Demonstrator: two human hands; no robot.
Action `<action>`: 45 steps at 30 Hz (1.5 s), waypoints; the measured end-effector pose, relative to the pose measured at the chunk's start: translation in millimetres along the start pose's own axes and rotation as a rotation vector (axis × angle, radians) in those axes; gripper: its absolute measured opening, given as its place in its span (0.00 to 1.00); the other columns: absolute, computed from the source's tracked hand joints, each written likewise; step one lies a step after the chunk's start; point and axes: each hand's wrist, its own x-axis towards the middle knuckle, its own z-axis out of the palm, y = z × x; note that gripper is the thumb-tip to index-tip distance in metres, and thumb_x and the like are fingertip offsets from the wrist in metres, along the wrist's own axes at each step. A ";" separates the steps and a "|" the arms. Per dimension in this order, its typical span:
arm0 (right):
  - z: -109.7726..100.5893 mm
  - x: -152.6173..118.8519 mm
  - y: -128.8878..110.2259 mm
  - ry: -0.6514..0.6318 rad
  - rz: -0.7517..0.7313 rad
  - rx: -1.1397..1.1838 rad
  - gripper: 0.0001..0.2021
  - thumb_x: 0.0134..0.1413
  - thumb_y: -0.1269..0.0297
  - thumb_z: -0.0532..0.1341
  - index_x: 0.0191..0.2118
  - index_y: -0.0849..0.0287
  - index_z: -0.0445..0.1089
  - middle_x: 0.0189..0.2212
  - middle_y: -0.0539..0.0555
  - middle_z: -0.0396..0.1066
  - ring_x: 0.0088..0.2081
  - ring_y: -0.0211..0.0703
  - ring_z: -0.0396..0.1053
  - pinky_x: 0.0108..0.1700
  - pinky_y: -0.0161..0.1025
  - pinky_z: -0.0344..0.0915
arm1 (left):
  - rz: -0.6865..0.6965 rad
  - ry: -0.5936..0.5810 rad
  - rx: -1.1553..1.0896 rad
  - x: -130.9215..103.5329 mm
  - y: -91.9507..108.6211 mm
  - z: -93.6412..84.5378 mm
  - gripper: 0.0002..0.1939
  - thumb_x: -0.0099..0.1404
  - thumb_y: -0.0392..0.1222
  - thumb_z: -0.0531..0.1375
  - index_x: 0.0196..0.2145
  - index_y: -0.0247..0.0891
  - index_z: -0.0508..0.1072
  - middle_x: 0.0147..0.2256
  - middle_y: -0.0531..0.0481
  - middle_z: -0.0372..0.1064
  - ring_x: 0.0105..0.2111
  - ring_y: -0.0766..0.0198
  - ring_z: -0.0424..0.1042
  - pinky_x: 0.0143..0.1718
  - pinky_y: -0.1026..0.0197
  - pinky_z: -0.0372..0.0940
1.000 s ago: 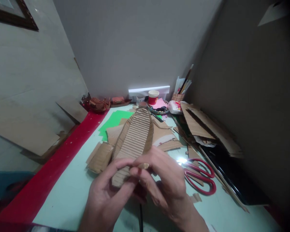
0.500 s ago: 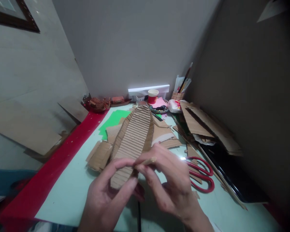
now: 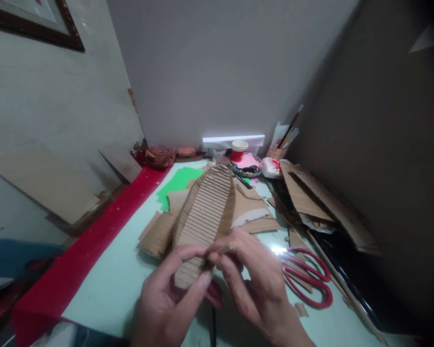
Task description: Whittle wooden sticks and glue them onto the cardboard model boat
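Observation:
A long boat-shaped piece of corrugated cardboard [image 3: 207, 205], with bare ridges along its middle and folded sides, tilts up in front of me. My left hand [image 3: 168, 296] grips its near end, thumb and forefinger pinched at the right edge. Against that same edge, my right hand [image 3: 258, 274] pinches a thin rolled strip of cardboard [image 3: 230, 247] between thumb and forefinger. The fingertips of both hands meet there and cover the contact point. Scissors [image 3: 307, 279] with red handles lie to the right of my right hand.
Cardboard scraps [image 3: 251, 207] and green paper [image 3: 179, 182] surround the piece on the pale green tabletop [image 3: 108, 284]. Farther back are small model boats [image 3: 158, 157], a red paper cup [image 3: 238, 153] and a pen holder [image 3: 277, 152]. Stacked cardboard [image 3: 307, 197] rests at right.
The camera view has shifted, so the whole scene sits a little farther right and lower. Both hands keep nearly the same grip, with the strip at the same edge.

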 end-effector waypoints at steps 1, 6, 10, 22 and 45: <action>1.0 -0.2 0.4 -0.001 0.000 -0.005 0.07 0.63 0.79 0.55 0.36 0.63 0.67 0.29 0.54 0.71 0.30 0.39 0.65 0.33 0.37 0.60 | 0.012 -0.005 0.002 -0.2 -1.9 -0.6 0.05 0.55 0.39 0.69 0.32 0.45 0.80 0.24 0.59 0.76 0.18 0.69 0.73 0.22 0.71 0.71; 3.7 -1.0 2.4 0.015 -0.016 -0.016 0.07 0.64 0.79 0.55 0.36 0.60 0.65 0.29 0.52 0.70 0.31 0.39 0.65 0.34 0.37 0.61 | 0.086 -0.007 0.037 -0.5 -9.3 -2.2 0.04 0.57 0.40 0.67 0.33 0.45 0.80 0.31 0.57 0.79 0.20 0.68 0.74 0.23 0.69 0.71; 3.2 -1.4 3.0 0.020 -0.014 -0.023 0.07 0.63 0.78 0.55 0.36 0.60 0.65 0.29 0.52 0.69 0.31 0.38 0.65 0.34 0.36 0.61 | 0.133 -0.001 0.020 -1.0 -9.8 -0.5 0.05 0.58 0.38 0.67 0.33 0.48 0.81 0.30 0.59 0.78 0.19 0.70 0.73 0.21 0.70 0.70; 2.8 -1.2 2.0 0.017 0.011 -0.019 0.07 0.62 0.78 0.56 0.35 0.61 0.65 0.27 0.52 0.66 0.30 0.39 0.64 0.32 0.36 0.59 | 0.220 0.014 0.073 -0.7 -11.9 -0.5 0.07 0.59 0.37 0.67 0.33 0.50 0.81 0.29 0.61 0.79 0.18 0.71 0.72 0.22 0.71 0.68; 6.9 -0.6 5.4 0.053 0.023 -0.008 0.08 0.64 0.77 0.55 0.35 0.60 0.66 0.28 0.52 0.70 0.29 0.38 0.65 0.32 0.36 0.61 | -0.033 -0.006 -0.001 -0.5 -5.0 -16.2 0.18 0.62 0.50 0.65 0.46 0.40 0.82 0.46 0.43 0.80 0.47 0.50 0.79 0.44 0.62 0.75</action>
